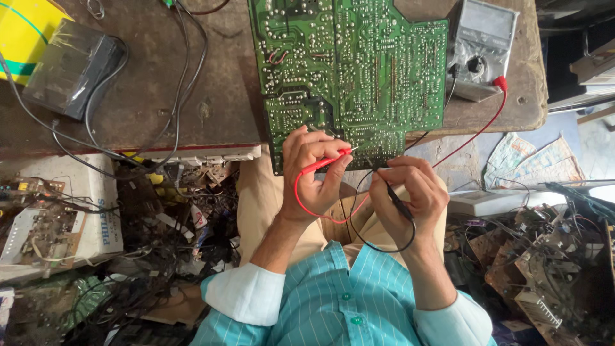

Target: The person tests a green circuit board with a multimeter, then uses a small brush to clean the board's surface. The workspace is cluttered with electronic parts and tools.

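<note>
- At the far left corner of the wooden workbench (160, 109) lies a yellow package (22, 32) with green stripes; a dark, flat box wrapped in clear plastic (70, 67) leans across it.
- Below the bench on my left sits a white, boxy casing (96, 218) with blue lettering on its side, half buried in loose wires and scrap boards.
- On the floor to my right lie pale printed paper sheets (532, 160), crumpled flat.
- A large green circuit board (352, 70) rests solder side up on the bench, its near edge hanging over toward my lap.
- A grey meter (480, 48) stands just beside the board's right edge, with a red lead plugged in.
- My left hand (311, 173) is curled nearly closed, thumb and fingers pinching the red probe (327, 161); its metal tip touches the board's near edge.
- My right hand (410, 192) is likewise curled tight, fingers gripping the black probe (397, 202), which points at the same near edge; whether its tip touches the board I cannot tell.
- The red and black wires loop down between my wrists above my striped turquoise shirt (346, 295).
</note>
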